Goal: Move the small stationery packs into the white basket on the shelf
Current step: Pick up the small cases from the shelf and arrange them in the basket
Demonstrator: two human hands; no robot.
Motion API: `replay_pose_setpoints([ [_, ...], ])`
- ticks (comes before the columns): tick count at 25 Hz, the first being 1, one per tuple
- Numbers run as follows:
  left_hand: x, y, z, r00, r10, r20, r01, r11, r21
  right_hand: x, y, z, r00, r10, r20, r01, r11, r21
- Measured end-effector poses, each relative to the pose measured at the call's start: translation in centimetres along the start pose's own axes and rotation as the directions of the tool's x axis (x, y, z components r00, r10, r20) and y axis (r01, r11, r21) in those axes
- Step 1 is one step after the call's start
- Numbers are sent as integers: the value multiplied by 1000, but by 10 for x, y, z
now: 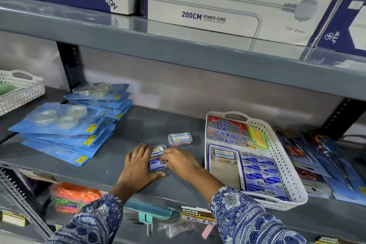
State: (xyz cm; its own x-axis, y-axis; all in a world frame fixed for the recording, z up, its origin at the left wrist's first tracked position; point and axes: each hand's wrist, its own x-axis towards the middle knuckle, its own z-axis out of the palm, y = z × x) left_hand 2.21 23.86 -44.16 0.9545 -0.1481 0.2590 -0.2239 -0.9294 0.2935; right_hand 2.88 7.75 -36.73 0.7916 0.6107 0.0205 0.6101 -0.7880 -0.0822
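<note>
Head view, looking down at the grey shelf [138, 125], and I've got both hands closing in on a little cluster of packs at the middle of it. My left hand [138, 166] lies flat and spread, palm down, fingers pointing away from me, thumb stretched along the near side of a small blue pack [156, 165]. My right hand [178, 159] comes in from the other side, wrist cocked, fingers curled toward the same pack. Between them they bracket it, touching on both sides, but I can't tell whether either hand has actually clamped down yet; the fingertips are hidden behind the pack.

Just behind the blue one sits a clear plastic case [158, 150] with a printed label, tucked between my fingers. A second clear case [179, 139] stands apart, a little further back and to the right, untouched.

How will these handle? I'd judge them light and rigid. The clear cases look like hard, smooth plastic, so likely slippery; I'd pinch across the short sides rather than press on the lid, which might pop. The blue pack looks like a small card box, stiff enough to take by its long edges, and stackable with the case if I scoop both.

White basket [285, 156] is right there, well within reach on my right, already holding rows of the same blue packs, one clear case, sticky notes and silver boxes. There's an open patch at its near-left corner that looks like the natural landing spot.
</note>
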Motion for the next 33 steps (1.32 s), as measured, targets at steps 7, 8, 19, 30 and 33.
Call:
replay_pose_setpoints([
  [7,-1,1,0,1000,14,-10,-13,1000,8,7,-9,2,999,-22,42,24,998,-55],
  [8,-1,1,0,1000,14,-15,-14,1000,4,6,-9,2,999,-21,41,24,998,-60],
  [19,-1,-1,0,999,25,-38,-24,999,28,-5,9,2,982,173,73,-170,984,-53],
  [30,1,20,4,995,93,-43,-91,995,37,-72,58,-81,894,412,-175,-368,900,235],
  [33,2,54,13,975,222,-9,-220,971,91,-116,101,-84,851,512,-119,-477,847,233],
])
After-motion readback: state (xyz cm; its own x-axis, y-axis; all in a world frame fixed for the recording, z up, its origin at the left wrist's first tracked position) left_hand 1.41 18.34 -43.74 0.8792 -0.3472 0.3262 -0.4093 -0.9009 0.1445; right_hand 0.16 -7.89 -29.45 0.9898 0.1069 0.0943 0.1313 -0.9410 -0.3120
